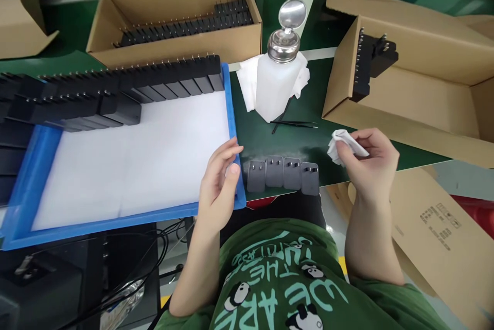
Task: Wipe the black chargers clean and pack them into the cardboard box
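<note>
Blue plastic walls ring the tray (pixel 31 186), its floor smooth and white. Well right of the tray, an open box (pixel 405 134) shows matte brown cardboard. Nearer the tray's right side stands a cloudy plastic bottle (pixel 274 83) with a shiny metal cap. I see the left hand (pixel 219 186) by the tray's right rim, thumb and curved fingers parted. Farther right of the tray, the right hand (pixel 374 162) pinches a crumpled white wipe (pixel 343 142). Four flat grey plugs (pixel 292 173), rounded at the corners, metal-pinned, sit just beside the tray.
</note>
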A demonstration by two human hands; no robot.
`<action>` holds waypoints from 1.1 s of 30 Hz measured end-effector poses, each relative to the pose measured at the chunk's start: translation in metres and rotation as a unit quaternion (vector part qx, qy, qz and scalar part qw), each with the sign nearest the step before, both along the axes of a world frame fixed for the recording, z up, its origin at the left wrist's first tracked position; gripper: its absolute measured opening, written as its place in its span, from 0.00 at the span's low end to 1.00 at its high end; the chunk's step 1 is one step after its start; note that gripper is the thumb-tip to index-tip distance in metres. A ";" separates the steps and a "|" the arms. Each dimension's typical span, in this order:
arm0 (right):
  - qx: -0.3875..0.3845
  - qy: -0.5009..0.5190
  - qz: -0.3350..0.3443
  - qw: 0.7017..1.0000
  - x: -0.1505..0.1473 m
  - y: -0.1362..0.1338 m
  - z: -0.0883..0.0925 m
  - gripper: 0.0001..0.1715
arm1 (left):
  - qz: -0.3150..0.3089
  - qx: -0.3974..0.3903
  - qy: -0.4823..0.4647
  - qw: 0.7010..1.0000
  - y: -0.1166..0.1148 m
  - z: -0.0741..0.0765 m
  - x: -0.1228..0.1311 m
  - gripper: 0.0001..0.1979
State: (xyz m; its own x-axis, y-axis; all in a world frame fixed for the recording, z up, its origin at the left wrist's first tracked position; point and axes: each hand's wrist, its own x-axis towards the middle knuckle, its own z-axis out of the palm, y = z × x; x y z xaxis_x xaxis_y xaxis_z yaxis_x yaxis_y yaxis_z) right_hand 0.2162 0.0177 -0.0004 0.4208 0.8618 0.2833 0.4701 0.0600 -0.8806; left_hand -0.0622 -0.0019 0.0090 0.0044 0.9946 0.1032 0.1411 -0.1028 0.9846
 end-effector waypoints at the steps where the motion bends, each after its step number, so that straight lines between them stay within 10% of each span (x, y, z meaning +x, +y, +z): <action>1: 0.006 0.014 -0.008 1.000 0.000 -0.002 0.003 0.08 | -0.005 0.001 0.005 1.000 0.000 0.000 0.000 0.13; 11: 0.036 0.038 0.011 0.999 0.002 0.000 0.018 0.11 | -0.120 0.032 0.183 0.975 0.001 0.000 0.001 0.33; 16: 0.090 -0.079 0.103 0.988 -0.013 0.037 0.060 0.07 | -0.131 0.004 0.184 0.974 -0.001 -0.002 -0.001 0.31; 23: 0.234 -0.350 0.206 0.884 -0.052 0.127 0.134 0.09 | -0.127 -0.008 0.161 0.979 -0.001 -0.002 -0.002 0.25; 29: 0.205 -0.477 0.341 0.784 -0.056 0.134 0.137 0.22 | -0.114 0.006 0.144 0.983 0.000 -0.004 -0.001 0.21; 33: 0.190 -0.513 0.327 0.771 -0.051 0.118 0.134 0.23 | -0.112 0.034 0.138 0.983 0.000 -0.003 -0.001 0.23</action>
State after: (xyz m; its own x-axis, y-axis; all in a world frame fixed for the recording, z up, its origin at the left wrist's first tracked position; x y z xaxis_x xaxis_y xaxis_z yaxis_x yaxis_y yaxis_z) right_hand 0.1656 0.1361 0.1341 -0.6815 0.5676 0.4620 0.6670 0.7415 0.0729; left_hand -0.0633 -0.0016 0.0064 0.2606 0.9562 0.1335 0.3688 -0.2264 0.9015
